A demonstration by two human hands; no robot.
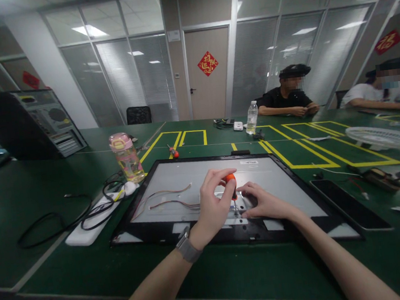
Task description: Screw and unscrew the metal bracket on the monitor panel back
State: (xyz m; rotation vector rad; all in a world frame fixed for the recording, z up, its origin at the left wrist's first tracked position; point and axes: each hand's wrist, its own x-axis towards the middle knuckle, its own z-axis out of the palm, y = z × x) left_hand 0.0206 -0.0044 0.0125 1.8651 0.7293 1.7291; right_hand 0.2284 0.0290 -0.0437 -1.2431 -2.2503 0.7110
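A monitor panel [174, 177] lies face down on the green table, grey metal back up inside a black frame. My left hand [213, 206] is closed around the orange handle of a small screwdriver [231, 187], held upright with its tip on a metal plate [228, 204] near the panel's front middle. My right hand [264, 203] rests on that plate just right of the tip, fingers curled and pressing. Thin wires [169, 198] trail across the panel to the left of my hands. I wear a grey watch on my left wrist.
A pink bottle [127, 158], black cables [84, 216] and a white board lie left. A computer case [30, 122] stands far left. A second screwdriver [173, 151], a water bottle [251, 117], a phone [348, 203] and a fan grille [386, 136] are about. Two people sit at the far right.
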